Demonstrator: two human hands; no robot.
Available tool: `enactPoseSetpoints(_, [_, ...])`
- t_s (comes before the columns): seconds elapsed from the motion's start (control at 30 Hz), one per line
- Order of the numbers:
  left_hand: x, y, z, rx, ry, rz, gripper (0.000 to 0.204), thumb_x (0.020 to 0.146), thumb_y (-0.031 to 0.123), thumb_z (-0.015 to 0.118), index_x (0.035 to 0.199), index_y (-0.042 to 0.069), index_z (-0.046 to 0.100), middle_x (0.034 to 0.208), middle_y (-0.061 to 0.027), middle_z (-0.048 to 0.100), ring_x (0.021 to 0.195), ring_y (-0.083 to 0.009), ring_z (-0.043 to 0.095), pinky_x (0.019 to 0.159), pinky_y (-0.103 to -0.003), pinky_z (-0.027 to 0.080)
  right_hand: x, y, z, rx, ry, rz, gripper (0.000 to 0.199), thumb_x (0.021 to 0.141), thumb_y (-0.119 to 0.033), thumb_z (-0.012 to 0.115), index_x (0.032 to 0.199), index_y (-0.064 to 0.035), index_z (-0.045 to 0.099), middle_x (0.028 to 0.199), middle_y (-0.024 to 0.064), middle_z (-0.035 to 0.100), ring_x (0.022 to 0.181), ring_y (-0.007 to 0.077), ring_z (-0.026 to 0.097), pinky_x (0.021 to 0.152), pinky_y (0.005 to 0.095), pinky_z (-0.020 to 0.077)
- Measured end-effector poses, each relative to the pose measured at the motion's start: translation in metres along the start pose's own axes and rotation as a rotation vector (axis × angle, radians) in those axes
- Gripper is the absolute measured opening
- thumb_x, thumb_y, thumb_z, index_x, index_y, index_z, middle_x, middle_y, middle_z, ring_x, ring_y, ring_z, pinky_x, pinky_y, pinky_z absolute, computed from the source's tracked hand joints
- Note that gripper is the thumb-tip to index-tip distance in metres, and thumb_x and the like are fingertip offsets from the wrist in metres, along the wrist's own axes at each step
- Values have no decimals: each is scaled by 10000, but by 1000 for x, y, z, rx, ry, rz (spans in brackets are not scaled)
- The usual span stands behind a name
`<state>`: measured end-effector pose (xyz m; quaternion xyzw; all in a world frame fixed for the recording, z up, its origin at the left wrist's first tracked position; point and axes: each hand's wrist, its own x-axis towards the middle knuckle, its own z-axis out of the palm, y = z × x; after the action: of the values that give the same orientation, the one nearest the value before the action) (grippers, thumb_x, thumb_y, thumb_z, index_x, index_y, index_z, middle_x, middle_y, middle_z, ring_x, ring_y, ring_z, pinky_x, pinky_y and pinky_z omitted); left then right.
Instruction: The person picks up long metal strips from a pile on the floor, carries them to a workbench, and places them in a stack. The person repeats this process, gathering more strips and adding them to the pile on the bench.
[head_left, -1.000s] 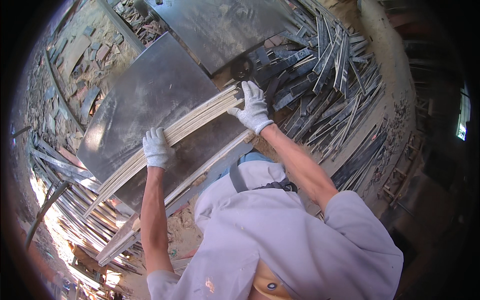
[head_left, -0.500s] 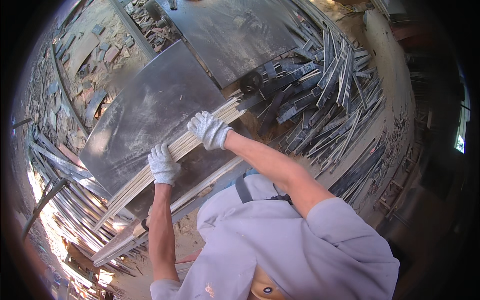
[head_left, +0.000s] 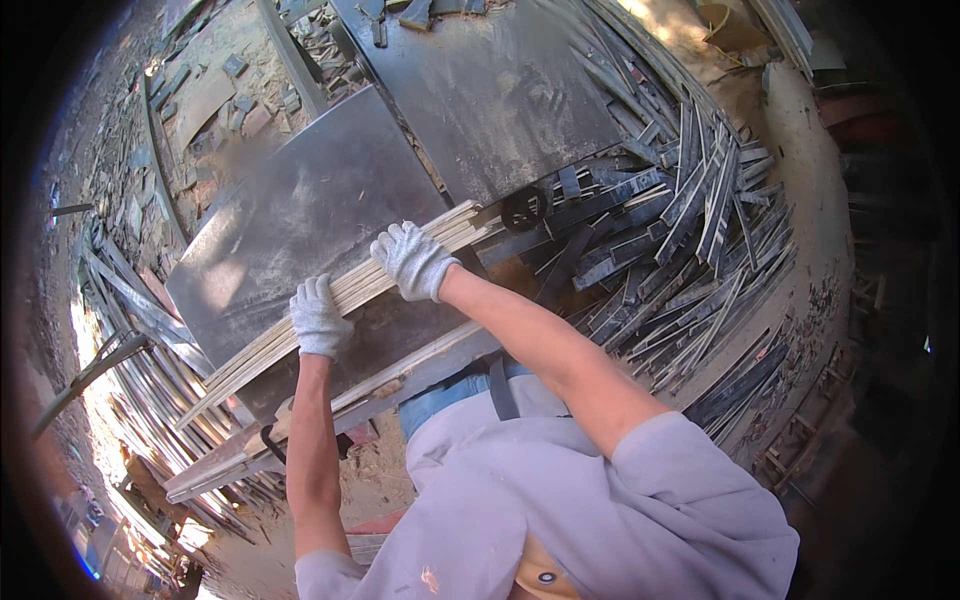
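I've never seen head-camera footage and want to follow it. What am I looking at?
No robot here: you see someone's left hand and right hand, both in light grey fabric gloves. A wide fisheye camera worn on the head looks down at them, so straight edges bend. Both hands grip a stack of long, pale, wood-like strips slanting across a dark, flat, scuffed tabletop. Small dark scraps lie on the dusty dark panel beyond, and long, dark-faced strips are heaped to the right.

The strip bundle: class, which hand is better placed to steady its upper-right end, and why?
Right, most likely. The gloved right hand is on the strip bundle nearer that end; the left hand sits farther along, toward the lower-left end.
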<state>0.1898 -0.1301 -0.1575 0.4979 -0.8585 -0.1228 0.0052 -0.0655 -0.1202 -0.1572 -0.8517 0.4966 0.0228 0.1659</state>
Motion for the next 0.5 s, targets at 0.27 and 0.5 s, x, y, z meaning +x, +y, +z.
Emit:
enactPoseSetpoints(0.27, [61, -35, -8, 52, -24, -2, 621, 569, 116, 690, 1170, 64, 544, 1096, -161, 570, 1045, -370, 566, 864, -477, 445, 57, 28, -19, -17, 86, 46, 592, 786, -243, 685, 1304, 18, 566, 1165, 180, 625, 1093, 314, 598, 969, 468, 447])
enactPoseSetpoints(0.5, [129, -75, -19, 83, 13, -4, 612, 564, 120, 702, 1151, 73, 534, 1094, -158, 565, 1029, -360, 566, 846, -479, 436, 124, 66, -47, -67, 86, 5, 431, 764, -259, 702, 1125, -31, 642, 1101, 185, 645, 1053, 312, 607, 929, 450, 447])
